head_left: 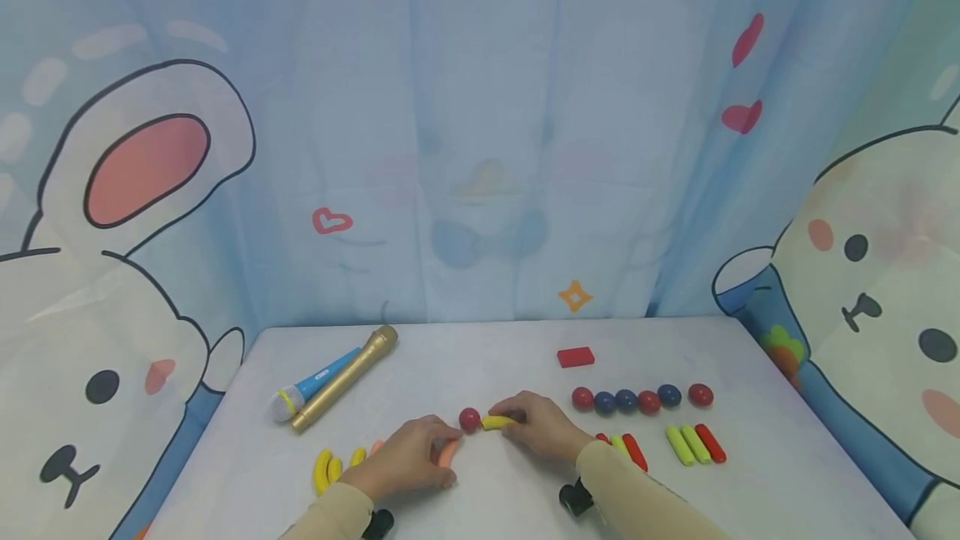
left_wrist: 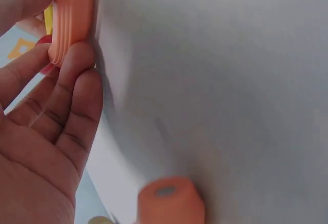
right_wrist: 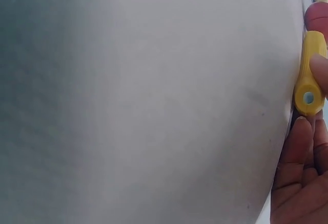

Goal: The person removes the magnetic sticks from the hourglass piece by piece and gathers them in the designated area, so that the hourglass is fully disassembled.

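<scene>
In the head view, my left hand (head_left: 408, 457) grips an orange ridged plastic piece (head_left: 447, 452) between fingers and thumb. The left wrist view shows the ridges of that piece at the fingertips; a second orange piece (left_wrist: 171, 203) with a small hole lies on the table nearby. My right hand (head_left: 546, 427) pinches a yellow plastic piece (head_left: 497, 422) with a round, holed end (right_wrist: 309, 93), low over the tabletop. A red ball (head_left: 469, 419) sits right at the tip of the yellow piece, between both hands.
Two microphones, one blue (head_left: 318, 382) and one gold (head_left: 345, 377), lie at the left. Several yellow pieces (head_left: 322, 471) rest beside my left wrist. At the right are a row of red and blue balls (head_left: 626, 401), green and red sticks (head_left: 695, 443) and a red block (head_left: 576, 357).
</scene>
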The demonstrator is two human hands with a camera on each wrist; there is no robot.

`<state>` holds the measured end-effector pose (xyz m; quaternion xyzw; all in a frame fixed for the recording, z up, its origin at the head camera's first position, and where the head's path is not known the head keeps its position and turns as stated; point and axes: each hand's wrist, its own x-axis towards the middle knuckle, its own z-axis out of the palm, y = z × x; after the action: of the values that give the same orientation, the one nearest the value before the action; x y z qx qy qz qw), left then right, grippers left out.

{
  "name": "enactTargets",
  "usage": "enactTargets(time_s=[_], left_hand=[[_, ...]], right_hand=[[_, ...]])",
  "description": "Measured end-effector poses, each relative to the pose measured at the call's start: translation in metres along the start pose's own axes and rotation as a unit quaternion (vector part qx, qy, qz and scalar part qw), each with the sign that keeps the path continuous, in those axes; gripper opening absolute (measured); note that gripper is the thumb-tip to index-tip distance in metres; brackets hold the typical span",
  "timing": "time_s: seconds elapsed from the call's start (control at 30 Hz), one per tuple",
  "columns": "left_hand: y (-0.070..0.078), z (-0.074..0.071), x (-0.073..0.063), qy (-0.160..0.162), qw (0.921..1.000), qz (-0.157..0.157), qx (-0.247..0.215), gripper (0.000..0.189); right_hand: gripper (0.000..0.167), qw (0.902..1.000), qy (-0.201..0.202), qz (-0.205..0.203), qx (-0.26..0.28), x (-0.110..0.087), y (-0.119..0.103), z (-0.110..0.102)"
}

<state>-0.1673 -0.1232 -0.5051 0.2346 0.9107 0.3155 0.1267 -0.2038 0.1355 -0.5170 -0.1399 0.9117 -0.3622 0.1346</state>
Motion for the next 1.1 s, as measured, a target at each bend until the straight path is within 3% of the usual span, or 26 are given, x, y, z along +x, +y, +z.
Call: enactTargets(time_s=[0.23,0.47,0.77,0.97,1.1], left_hand=[[-0.007,-0.006,-0.005,-0.003,0.9989,-0.028,0.039,0.056],[-0.016,-0.017,-0.019,0.016,0.9978,-0.016,0.063,0.056],[-0.031,-0.033,-0.04,0.041,0.9884,0.009,0.146,0.053],[-0.035,-0.041,-0.047,0.032,0.9899,0.004,0.138,0.051],[-0.026,-0.041,-0.041,0.036,0.991,0.001,0.129,0.048]], right_hand=[[0.029,1.0,0.004,0.002,0.001,0.002,0.004,0.001],[0.029,0.9999,0.009,-0.004,-0.003,0.003,0.006,0.003],[0.028,1.0,0.007,-0.003,0.001,0.004,0.007,0.002],[0.028,1.0,0.006,-0.003,0.006,0.007,0.009,0.003],[0.029,0.9998,0.008,0.003,0.02,0.008,0.008,0.004]])
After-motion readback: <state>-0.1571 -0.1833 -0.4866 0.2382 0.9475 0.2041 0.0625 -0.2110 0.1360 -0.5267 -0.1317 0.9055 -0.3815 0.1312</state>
